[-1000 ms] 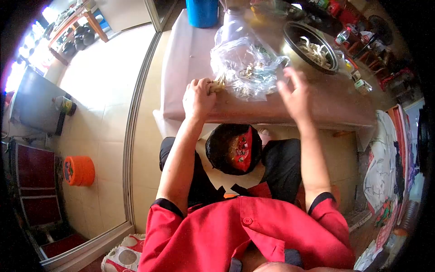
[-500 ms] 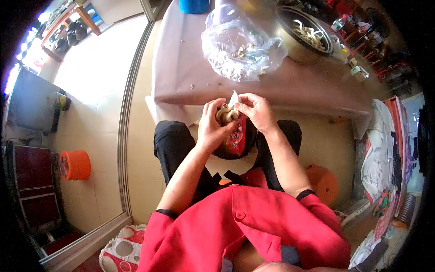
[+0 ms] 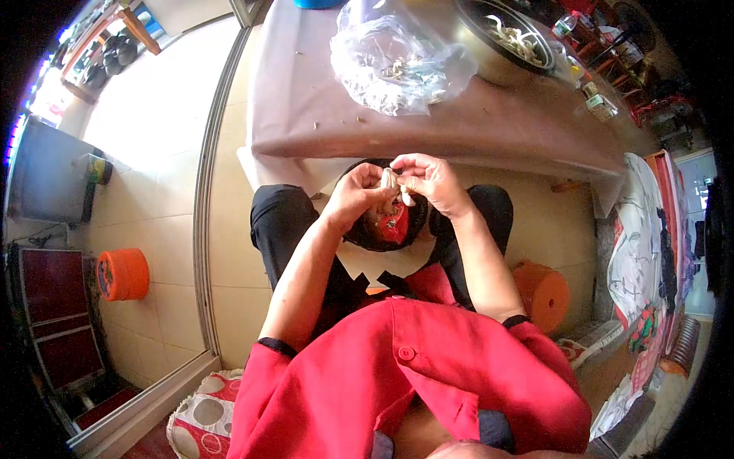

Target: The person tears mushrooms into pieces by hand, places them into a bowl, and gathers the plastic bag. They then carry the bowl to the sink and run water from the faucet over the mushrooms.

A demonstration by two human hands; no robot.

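Note:
Over a black bin [image 3: 369,239] between the knees, my left hand [image 3: 354,196] and my right hand [image 3: 437,188] meet at the fingertips. My left fingers pinch a pale mushroom [image 3: 389,181]. Thumb and fingers of my right hand close on its other side, where a pale piece hangs down. Part of the mushroom is hidden by the fingers. Red plastic packaging [image 3: 394,228] lies in the bin. On the table [image 3: 329,141] beyond, a clear plastic bag [image 3: 359,88] holds small pale bits. A dark-rimmed pot [image 3: 489,57] contains pale mushroom strips [image 3: 514,38].
Small crumbs lie near the table's front edge, which overhangs just beyond my hands. An orange stool [image 3: 124,274] stands on the floor at left, and another orange round object [image 3: 541,297] at right. A sliding-door track [image 3: 205,191] runs along the left.
The larger mushroom clump seen in my left hand earlier now shows as a smaller piece between both hands' fingertips. More of the bin shows, and the view has shifted slightly.

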